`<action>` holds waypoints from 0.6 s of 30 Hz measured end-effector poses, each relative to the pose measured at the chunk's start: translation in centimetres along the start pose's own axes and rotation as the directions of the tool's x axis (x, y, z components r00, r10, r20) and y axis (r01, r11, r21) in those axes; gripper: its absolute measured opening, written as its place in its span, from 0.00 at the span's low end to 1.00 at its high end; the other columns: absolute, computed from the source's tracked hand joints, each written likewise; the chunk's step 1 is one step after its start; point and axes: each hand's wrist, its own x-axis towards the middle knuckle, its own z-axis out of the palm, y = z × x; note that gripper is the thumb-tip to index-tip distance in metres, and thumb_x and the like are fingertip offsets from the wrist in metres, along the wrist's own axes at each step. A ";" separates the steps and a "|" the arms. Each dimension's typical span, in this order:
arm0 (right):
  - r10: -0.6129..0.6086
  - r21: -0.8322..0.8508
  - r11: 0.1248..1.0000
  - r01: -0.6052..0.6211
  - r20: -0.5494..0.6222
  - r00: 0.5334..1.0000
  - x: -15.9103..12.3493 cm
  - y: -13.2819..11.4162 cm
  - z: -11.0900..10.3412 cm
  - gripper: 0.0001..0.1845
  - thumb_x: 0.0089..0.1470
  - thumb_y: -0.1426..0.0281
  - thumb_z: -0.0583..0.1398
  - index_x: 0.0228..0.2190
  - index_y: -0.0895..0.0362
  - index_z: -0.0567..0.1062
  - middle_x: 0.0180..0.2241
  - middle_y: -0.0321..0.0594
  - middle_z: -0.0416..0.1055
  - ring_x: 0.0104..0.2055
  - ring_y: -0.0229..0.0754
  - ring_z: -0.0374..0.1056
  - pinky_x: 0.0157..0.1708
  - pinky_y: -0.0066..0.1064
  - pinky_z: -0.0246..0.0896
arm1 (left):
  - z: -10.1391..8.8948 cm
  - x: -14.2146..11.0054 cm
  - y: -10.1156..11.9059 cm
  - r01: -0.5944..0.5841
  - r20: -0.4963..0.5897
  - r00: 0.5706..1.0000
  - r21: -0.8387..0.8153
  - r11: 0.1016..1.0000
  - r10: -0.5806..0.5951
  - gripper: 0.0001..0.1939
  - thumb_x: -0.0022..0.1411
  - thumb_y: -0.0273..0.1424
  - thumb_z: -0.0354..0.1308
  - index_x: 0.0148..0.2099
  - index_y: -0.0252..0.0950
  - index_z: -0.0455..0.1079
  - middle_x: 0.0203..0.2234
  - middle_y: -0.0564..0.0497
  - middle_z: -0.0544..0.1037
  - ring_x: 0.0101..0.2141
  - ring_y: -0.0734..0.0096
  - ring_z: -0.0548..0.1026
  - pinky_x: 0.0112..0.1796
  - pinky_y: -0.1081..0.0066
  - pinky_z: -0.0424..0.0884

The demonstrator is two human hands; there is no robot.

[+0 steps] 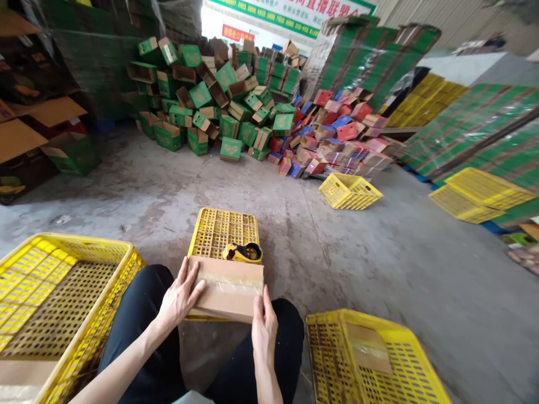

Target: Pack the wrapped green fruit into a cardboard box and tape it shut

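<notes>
A brown cardboard box [227,287] with a strip of clear tape across its top lies on an upturned yellow crate [223,227] in front of my knees. My left hand [180,297] lies flat on the box's left side, fingers spread. My right hand [264,328] presses against the box's right near corner, fingers together and stretched out. A yellow tape dispenser [243,253] sits on the crate just behind the box.
A yellow crate [63,292] stands at my left, another [370,359] at my right. More yellow crates [349,191] lie further out on the concrete floor. A heap of green boxes [210,101] and red and blue boxes [332,134] fills the back.
</notes>
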 end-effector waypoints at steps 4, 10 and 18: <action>-0.296 -0.142 0.948 0.286 -0.061 0.953 -0.4 -4.9 -2.5 0.35 0.69 0.49 0.50 0.66 0.58 0.69 0.64 0.53 0.69 0.64 0.57 0.69 0.60 0.45 0.69 | 1.5 -1.8 0.8 0.019 0.001 1.000 -0.163 0.986 -0.019 0.30 0.77 0.42 0.50 0.76 0.48 0.52 0.75 0.46 0.48 0.67 0.50 0.65 0.59 0.57 0.74; -0.628 -0.371 0.694 0.617 0.107 0.770 -1.7 -9.4 -3.4 0.35 0.70 0.57 0.55 0.72 0.54 0.57 0.68 0.48 0.63 0.70 0.58 0.60 0.64 0.52 0.65 | 4.8 -2.9 1.5 0.057 0.115 0.993 -0.418 0.907 -0.009 0.30 0.79 0.42 0.43 0.78 0.42 0.47 0.73 0.41 0.55 0.72 0.52 0.49 0.66 0.44 0.57; -0.697 -0.291 0.528 0.798 0.387 0.603 -5.4 -12.9 0.6 0.40 0.68 0.53 0.57 0.73 0.52 0.53 0.69 0.45 0.62 0.69 0.58 0.62 0.63 0.49 0.66 | -3.9 -1.1 3.9 -0.130 0.027 0.984 -0.578 0.806 0.178 0.39 0.76 0.53 0.22 0.79 0.40 0.40 0.75 0.46 0.50 0.73 0.54 0.51 0.69 0.49 0.58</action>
